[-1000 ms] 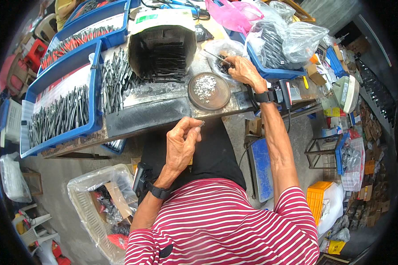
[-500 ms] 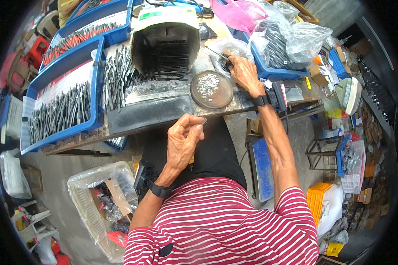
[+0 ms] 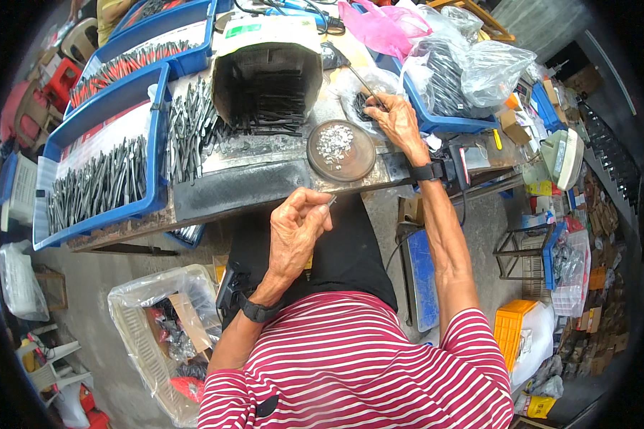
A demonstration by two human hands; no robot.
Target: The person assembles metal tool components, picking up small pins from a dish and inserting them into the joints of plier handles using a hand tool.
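Observation:
My left hand (image 3: 295, 232) is closed in front of the table edge, with a small shiny metal piece (image 3: 332, 201) pinched between thumb and fingertips. Over the table to the right, my right hand (image 3: 399, 123) grips a thin dark rod-like tool (image 3: 365, 86), its long end slanting up and to the left. Under those fingers lies a clear plastic bag (image 3: 345, 87) with small dark parts in it; whether the fingers touch the parts I cannot tell. Beside it stands a round brown dish (image 3: 341, 170) holding many small silvery pieces (image 3: 334, 142).
A box lying on its side (image 3: 268, 32) holds dark metal strips, with more strips (image 3: 186, 132) piled beside it. Blue trays (image 3: 163, 121) of strips line the left. At the right sit a blue bin (image 3: 458, 123) with plastic bags and a yellow-handled tool (image 3: 497, 139).
The rod-like tool has swung to a steeper slant, and my right hand has turned slightly and shifted a little down. My left hand stays almost in place, still pinching the metal piece.

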